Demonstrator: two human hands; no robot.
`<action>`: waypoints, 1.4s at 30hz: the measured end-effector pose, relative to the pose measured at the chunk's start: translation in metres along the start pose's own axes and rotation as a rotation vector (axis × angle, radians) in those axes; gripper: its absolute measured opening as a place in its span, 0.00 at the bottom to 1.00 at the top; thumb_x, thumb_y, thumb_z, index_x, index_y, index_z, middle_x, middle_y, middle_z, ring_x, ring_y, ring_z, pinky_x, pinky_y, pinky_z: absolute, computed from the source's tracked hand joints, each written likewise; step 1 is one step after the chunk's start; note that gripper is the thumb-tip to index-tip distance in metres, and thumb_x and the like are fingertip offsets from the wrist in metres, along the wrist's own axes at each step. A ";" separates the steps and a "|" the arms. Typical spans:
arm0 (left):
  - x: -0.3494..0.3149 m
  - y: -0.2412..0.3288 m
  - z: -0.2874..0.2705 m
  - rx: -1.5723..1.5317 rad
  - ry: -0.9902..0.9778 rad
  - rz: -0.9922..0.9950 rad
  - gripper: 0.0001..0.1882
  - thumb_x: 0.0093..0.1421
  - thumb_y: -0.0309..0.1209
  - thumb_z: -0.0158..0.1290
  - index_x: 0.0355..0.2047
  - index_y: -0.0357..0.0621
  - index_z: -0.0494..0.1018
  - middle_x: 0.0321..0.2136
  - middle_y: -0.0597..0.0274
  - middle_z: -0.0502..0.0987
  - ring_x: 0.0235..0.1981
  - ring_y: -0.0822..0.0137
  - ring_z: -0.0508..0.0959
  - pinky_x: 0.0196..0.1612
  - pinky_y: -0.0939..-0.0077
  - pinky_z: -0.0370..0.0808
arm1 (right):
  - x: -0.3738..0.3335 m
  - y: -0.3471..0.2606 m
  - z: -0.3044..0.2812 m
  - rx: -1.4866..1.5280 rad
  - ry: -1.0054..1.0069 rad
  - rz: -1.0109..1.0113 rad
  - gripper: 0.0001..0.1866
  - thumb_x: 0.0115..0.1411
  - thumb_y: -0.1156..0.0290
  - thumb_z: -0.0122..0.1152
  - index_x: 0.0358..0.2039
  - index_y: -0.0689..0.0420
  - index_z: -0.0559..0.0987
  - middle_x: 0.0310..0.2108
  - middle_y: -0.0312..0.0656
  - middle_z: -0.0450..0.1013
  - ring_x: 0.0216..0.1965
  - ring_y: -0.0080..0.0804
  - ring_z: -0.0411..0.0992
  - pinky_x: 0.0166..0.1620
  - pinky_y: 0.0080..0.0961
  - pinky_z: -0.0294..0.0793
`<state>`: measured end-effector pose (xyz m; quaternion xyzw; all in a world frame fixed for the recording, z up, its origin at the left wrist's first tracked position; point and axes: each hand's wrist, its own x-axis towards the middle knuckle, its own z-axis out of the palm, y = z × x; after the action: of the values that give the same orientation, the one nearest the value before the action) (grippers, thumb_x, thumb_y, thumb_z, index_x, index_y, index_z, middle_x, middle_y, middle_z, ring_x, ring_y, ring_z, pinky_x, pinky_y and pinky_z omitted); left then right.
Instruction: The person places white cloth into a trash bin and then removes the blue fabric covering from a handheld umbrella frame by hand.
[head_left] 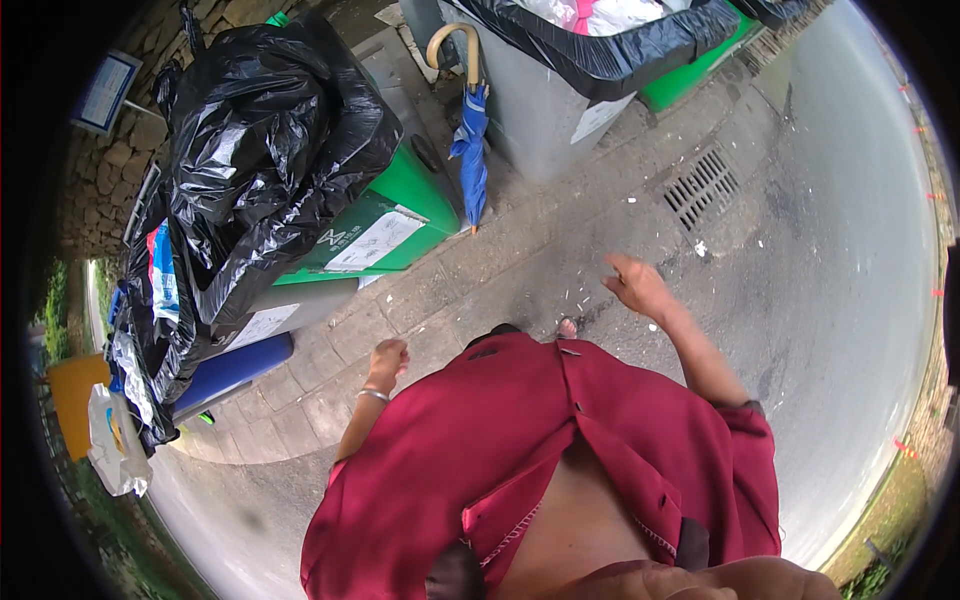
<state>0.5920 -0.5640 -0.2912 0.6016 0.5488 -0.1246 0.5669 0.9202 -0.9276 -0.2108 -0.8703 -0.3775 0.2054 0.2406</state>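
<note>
Nearest, a red shirt (420, 450) fills the lower middle, its front edges parted, and a foot (567, 328) shows just past the hem. The left hand (387, 362), with a bracelet (373, 395) at the wrist, is out to the left over the paving (330, 345); its fingers curl inward, and I cannot tell whether they close fully. The right hand (637, 285) reaches farther forward over the road (840, 250), forefinger extended and the other fingers bent, with a broad gap between the two hands. The paving's edge slants up to the right, and the road spreads wide from there to the far right. Beyond the left hand, a strip of paving leads to a blue bin (235, 370) and a green bin (372, 235), whose rim is covered by a bulging black bag (250, 130). Just right of the green bin, a blue umbrella (474, 150) stands crook up, tip down, in the narrow gap before a grey bin (530, 110) with black lining folded over its edge. A drain grate (702, 188) lies right of the grey bin, and a stone wall (110, 165) rises behind the bag.
</note>
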 end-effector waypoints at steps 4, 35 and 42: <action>0.002 -0.120 -0.035 0.123 0.194 0.021 0.05 0.52 0.31 0.47 0.27 0.45 0.71 0.19 0.67 0.70 0.18 0.74 0.70 0.17 0.81 0.65 | 0.140 -0.070 -0.056 -0.110 0.138 -0.391 0.19 0.51 0.70 0.55 0.44 0.61 0.67 0.40 0.54 0.68 0.42 0.51 0.66 0.44 0.40 0.66; -0.008 0.051 0.168 -0.841 -0.278 -0.065 0.31 0.54 0.54 0.48 0.47 0.41 0.64 0.39 0.56 0.72 0.42 0.60 0.71 0.44 0.63 0.69 | 0.136 -0.064 -0.182 0.476 -0.301 0.018 0.08 0.48 0.71 0.63 0.23 0.59 0.73 0.14 0.30 0.61 0.16 0.15 0.59 0.19 0.18 0.56; -0.126 0.142 0.198 -1.598 -0.395 0.552 0.43 0.48 0.69 0.38 0.50 0.44 0.62 0.48 0.55 0.69 0.48 0.55 0.69 0.49 0.52 0.64 | 0.059 0.016 -0.191 1.271 -0.319 -0.194 0.06 0.52 0.77 0.58 0.31 0.60 0.73 0.12 0.32 0.61 0.11 0.18 0.55 0.17 0.16 0.56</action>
<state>0.7531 -0.7568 -0.1806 0.1022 0.1978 0.3379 0.9145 1.0689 -0.9432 -0.0771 -0.4799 -0.2905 0.4917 0.6660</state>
